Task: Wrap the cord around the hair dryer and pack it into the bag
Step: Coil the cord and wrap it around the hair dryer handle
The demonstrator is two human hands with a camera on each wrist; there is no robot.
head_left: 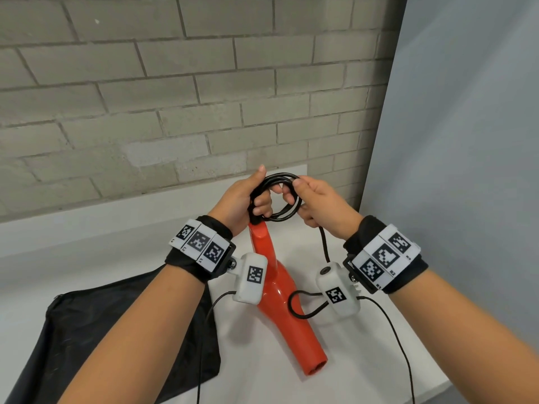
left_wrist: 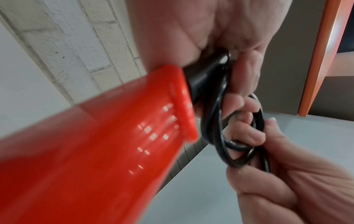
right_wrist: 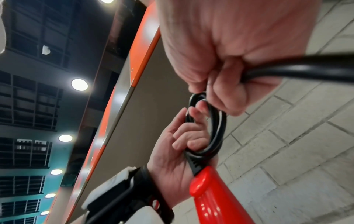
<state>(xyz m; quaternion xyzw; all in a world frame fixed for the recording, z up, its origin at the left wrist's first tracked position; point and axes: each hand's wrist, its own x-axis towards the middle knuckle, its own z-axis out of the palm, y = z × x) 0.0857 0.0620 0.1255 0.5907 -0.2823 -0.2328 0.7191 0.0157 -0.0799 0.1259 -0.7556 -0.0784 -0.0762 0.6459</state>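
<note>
The red hair dryer (head_left: 280, 301) lies lengthwise over the white table (head_left: 364, 360), nozzle toward me and handle end up at my hands. Its black cord (head_left: 287, 218) is gathered into a small coil of several loops at the handle end. My left hand (head_left: 248, 196) grips the coil, fingers curled through the loops beside the strain relief (left_wrist: 203, 78). My right hand (head_left: 318, 199) pinches the coil's other side, and the loose tail (right_wrist: 306, 69) runs out of its fist. The tail hangs toward the table (head_left: 323, 243). The plug is hidden. The black bag (head_left: 116, 330) lies flat at lower left.
A brick wall (head_left: 175, 97) stands close behind the table. A plain grey panel (head_left: 466, 141) closes off the right side. The table's right edge (head_left: 437, 384) runs near my right forearm. Thin cables from the wrist cameras trail over the table.
</note>
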